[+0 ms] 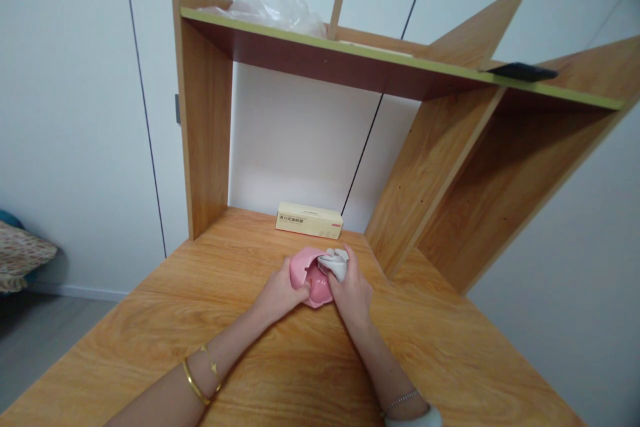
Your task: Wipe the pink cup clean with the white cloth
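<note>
While half-closed, fingers (301, 292) round pink shell (302, 264).

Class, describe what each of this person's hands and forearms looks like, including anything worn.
The left hand is ungloved; its forearm wears a plain gold-coloured bangle and a thinner charm bracelet. The right hand, also ungloved, has a silvery chain bracelet beside a pale sleeve.

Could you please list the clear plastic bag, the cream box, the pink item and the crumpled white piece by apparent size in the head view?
Largest to smallest:
1. clear plastic bag
2. cream box and pink item: too alike to rank, the latter nearer and partly hidden
3. crumpled white piece
</note>
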The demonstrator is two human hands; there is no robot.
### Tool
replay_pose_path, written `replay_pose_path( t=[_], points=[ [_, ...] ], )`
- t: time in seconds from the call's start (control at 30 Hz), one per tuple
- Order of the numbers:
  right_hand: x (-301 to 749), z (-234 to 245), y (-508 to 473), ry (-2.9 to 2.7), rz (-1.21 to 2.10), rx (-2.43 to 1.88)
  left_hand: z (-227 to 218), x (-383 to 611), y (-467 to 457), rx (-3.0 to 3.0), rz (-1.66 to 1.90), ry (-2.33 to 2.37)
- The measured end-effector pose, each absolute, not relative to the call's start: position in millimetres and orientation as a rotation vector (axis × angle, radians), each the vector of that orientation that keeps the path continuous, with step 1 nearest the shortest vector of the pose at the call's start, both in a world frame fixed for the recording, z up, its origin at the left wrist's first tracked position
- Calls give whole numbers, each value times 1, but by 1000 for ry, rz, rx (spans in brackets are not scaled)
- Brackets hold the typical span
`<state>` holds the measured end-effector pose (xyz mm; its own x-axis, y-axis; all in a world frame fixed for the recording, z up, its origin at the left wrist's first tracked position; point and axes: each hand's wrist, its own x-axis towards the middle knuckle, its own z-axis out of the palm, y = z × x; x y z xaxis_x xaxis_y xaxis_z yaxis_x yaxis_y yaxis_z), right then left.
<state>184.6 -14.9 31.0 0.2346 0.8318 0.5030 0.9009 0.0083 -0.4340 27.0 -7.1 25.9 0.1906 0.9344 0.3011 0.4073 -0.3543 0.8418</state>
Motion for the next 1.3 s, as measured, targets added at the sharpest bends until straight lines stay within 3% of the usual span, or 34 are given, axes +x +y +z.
replay_pose_path(
  t=[0.13, 0.4, 0.77, 1.0, 1.3],
  points=[
    [184, 32, -15, -1597, -157, -1648, 29, 24, -12, 1947, 1065, 1263],
    [188, 19, -2, -1497, 220, -1643, 36, 21, -18, 2027, 998, 1312],
    [184, 31, -14, -1644, -153, -1542, 42, 18, -22, 2120, 892, 1355],
    [187, 22, -5, -1582, 223, -1635, 43, 17, -24, 2145, 926, 1374],
    [185, 9, 0, -1515, 370, -1501, 26, 18, -14, 1901, 1189, 1170]
  ],
)
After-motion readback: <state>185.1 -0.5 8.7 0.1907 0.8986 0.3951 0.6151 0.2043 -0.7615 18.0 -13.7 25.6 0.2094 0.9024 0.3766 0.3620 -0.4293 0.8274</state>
